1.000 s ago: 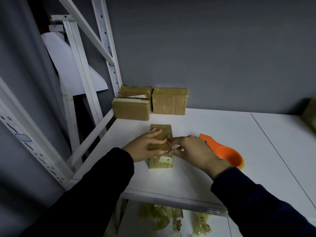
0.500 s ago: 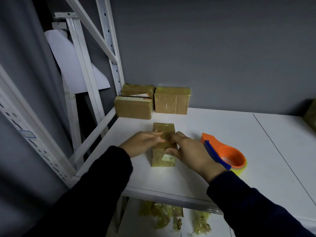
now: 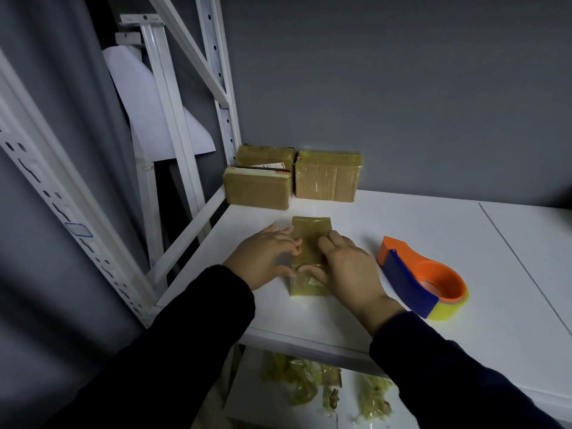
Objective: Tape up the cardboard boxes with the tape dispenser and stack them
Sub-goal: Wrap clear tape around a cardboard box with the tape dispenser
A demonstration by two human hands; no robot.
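The small box (image 3: 311, 233), brown cardboard under shiny yellowish tape, lies flat on the white tabletop (image 3: 402, 218) near its front edge, its long side pointing away from the person. Both hands are on it. The left hand (image 3: 263, 258) holds the box's left side, fingers (image 3: 292, 244) curled against the upper left edge and the thumb reaching to the near left corner. The right hand (image 3: 349, 270) covers the box's right side, its bent fingers (image 3: 331, 243) on the top face and its thumb on the near top edge, beside the left thumb. Dark sleeves (image 3: 185, 335) cover both arms to the wrists.

Just to the right of the small box, apart from the right hand, the tape dispenser (image 3: 422, 277) lies on the tabletop, orange with a blue guard and a yellowish roll. Behind the box, against the grey wall, sit three taped boxes (image 3: 326, 179): two side by side in front and a third behind the left one. To the box's left rises a white metal shelf frame (image 3: 216, 72). Below and in front of it, on a lower shelf, lie crumpled tape scraps (image 3: 309, 385).
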